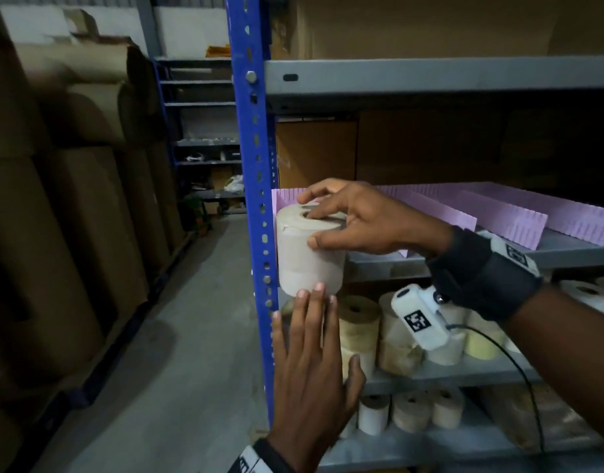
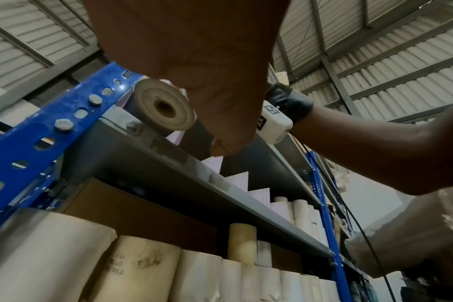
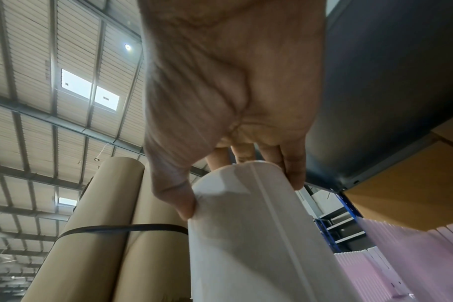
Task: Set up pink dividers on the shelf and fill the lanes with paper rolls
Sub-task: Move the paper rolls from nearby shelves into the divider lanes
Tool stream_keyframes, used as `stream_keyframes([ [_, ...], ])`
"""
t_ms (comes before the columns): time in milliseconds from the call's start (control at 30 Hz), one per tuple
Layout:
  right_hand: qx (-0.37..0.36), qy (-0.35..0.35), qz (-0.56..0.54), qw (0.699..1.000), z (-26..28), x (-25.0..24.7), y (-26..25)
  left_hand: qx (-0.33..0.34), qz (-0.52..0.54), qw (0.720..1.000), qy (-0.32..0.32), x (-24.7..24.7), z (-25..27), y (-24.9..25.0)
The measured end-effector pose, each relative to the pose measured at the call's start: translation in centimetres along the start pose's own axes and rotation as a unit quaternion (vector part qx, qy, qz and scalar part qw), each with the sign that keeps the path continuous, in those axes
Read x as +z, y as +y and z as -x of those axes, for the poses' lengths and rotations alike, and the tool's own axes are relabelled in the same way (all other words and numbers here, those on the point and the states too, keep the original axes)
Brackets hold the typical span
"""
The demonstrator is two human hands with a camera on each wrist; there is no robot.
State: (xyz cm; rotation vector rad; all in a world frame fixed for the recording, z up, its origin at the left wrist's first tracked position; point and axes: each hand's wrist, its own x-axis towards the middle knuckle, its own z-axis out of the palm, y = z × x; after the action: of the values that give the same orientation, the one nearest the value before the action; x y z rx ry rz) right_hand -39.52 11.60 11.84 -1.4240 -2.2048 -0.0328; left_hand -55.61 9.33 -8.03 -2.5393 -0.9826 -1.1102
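Observation:
My right hand (image 1: 327,220) grips an upright white paper roll (image 1: 307,261) from its top, thumb on the side and fingers over the core hole. The roll hangs at the left front corner of the grey shelf (image 1: 566,249), beside the blue post (image 1: 256,199). My left hand (image 1: 319,322) is flat under it, fingertips (image 1: 310,295) touching the roll's bottom edge. Several pink dividers (image 1: 498,213) stand in rows on the shelf. The left wrist view shows the roll's underside (image 2: 166,108) and the dividers (image 2: 238,179). In the right wrist view the thumb (image 3: 178,196) presses the roll (image 3: 246,245).
The two shelves below hold several paper rolls (image 1: 358,322), (image 1: 411,411). Cardboard boxes (image 1: 314,155) stand at the back of the divider shelf. Tall brown rolls (image 1: 72,233) line the left of the concrete aisle (image 1: 191,336). A cable (image 1: 519,367) hangs from my right wrist.

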Motion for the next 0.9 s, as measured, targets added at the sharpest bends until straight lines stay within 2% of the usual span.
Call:
stream_keyframes([
  [100,-0.003,-0.015,0.024,1.000,-1.9,0.1,1.7,-0.019,-0.012,0.999,-0.025,1.5,-1.5,-1.0],
  [400,-0.001,-0.079,0.057,0.995,-6.3,0.2,5.7,-0.046,-0.009,0.998,-0.033,4.3,-4.4,-2.4],
  [533,0.008,-0.135,0.073,0.988,-8.0,-0.5,6.3,-0.057,0.001,0.998,-0.035,4.7,-5.7,-2.9],
  [700,0.041,-0.205,0.127,0.970,-10.5,-0.9,7.2,-0.068,0.000,0.996,-0.059,4.9,-6.8,-3.3],
  [900,0.078,-0.233,0.159,0.956,-13.5,-1.0,9.5,-0.063,-0.004,0.996,-0.070,4.9,-7.0,-3.8],
])
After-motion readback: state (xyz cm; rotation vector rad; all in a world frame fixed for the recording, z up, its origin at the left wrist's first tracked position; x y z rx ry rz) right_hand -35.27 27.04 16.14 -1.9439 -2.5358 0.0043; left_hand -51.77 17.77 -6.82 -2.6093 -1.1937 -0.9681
